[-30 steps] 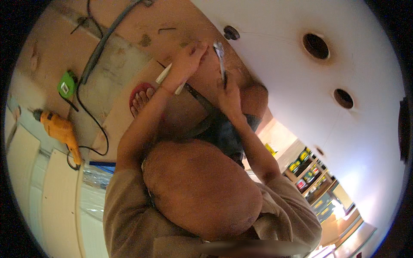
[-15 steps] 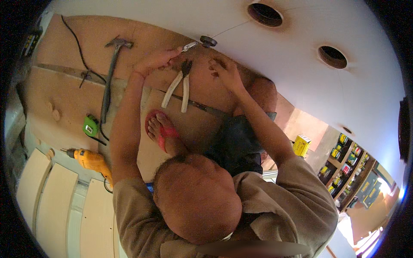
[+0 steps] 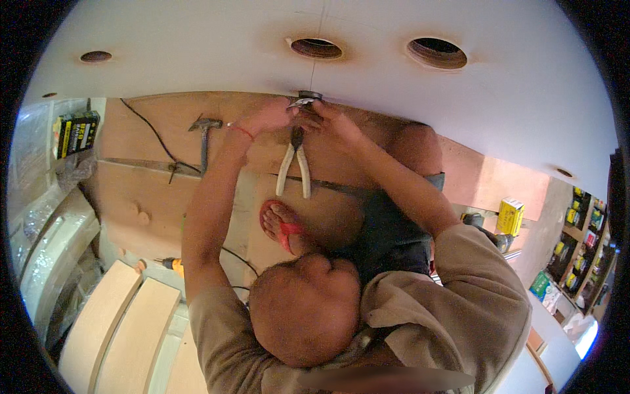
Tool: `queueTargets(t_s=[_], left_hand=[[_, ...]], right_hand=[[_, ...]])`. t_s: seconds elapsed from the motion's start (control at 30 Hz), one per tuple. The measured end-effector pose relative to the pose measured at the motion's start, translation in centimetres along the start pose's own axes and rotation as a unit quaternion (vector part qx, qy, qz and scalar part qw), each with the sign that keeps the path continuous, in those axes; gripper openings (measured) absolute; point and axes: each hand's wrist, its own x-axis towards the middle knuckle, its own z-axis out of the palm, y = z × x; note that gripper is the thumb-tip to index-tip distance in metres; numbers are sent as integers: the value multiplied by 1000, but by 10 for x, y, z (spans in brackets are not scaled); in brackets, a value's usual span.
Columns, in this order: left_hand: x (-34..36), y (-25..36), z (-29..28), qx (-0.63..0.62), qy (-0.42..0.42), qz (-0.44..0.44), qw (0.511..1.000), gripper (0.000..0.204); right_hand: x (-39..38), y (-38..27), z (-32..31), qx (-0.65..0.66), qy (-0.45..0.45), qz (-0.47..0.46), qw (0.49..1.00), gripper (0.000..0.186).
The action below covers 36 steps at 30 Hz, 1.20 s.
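My left hand is closed on a small shiny metal piece, whose exact kind I cannot make out. It sits against a dark round piece at the lower edge of the white panel. My right hand is there too, fingers bent in close to the metal; what they pinch, if anything, is hidden. Pliers with white handles lie just below both hands, jaws toward them. A claw hammer rests beside my left forearm, which covers part of its handle.
Large round holes pierce the white panel. On the left are a black cable, a black and yellow box, pale boards and a partly hidden orange drill. A yellow box and shelves of goods stand right.
The view has swung left. My right hand, formerly apart with its fingers loose, has come up beside my left hand at the dark round piece. The metal piece stays in my left hand.
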Motion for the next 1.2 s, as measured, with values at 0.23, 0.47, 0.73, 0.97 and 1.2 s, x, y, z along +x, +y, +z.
queueTargets(t_s=[0.23,0.47,0.73,0.97,1.2], left_hand=[[-7,4,-9,24,2,45,999,48],[-47,-24,-60,-46,-90,-103,990,50],[-20,-25,-66,94,22,-38,995,54],[-56,58,-75,229,38,-89,969,44],[-42,177,-73,320,104,26,941,23]], right_hand=[[-11,-6,27,65,46,24,997,33],[2,-2,16,70,70,-12,995,37],[9,4,-1,-21,35,-76,996,44],[9,9,-3,72,97,-5,993,41],[-11,14,-6,117,-8,-42,992,40]])
